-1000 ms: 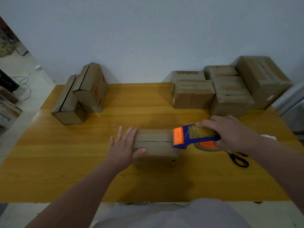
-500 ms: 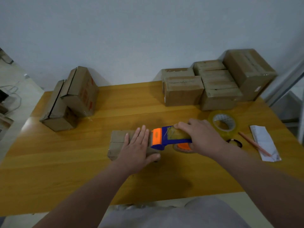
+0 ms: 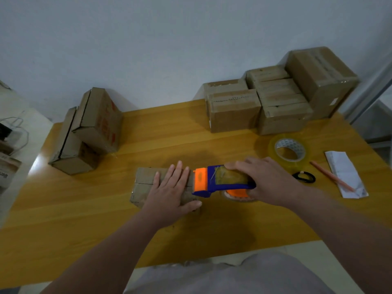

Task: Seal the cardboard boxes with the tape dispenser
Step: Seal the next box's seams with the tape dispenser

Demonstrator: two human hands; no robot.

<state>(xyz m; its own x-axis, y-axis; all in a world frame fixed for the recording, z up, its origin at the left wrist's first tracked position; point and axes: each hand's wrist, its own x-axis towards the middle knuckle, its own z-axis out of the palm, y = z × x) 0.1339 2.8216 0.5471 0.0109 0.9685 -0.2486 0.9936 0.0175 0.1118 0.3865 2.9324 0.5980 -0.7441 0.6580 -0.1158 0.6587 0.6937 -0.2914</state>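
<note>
A small flat cardboard box (image 3: 144, 183) lies in the middle of the wooden table (image 3: 84, 219). My left hand (image 3: 169, 192) presses flat on its right half, fingers straight and thumb over the near edge. My right hand (image 3: 261, 181) grips the blue and orange tape dispenser (image 3: 214, 181), whose orange head sits on the box's right end beside my left fingers. The right part of the box is hidden under my hand and the dispenser.
Two boxes (image 3: 84, 132) lean together at the back left. A stack of several boxes (image 3: 275, 102) stands at the back right. A loose tape roll (image 3: 289, 150), black scissors handles (image 3: 304, 177), a pencil (image 3: 331, 176) and folded paper (image 3: 344, 172) lie to the right.
My left hand slid right along the box top toward the dispenser. The dispenser head moved left onto the box end. The view shifted, showing the tape roll, pencil and paper.
</note>
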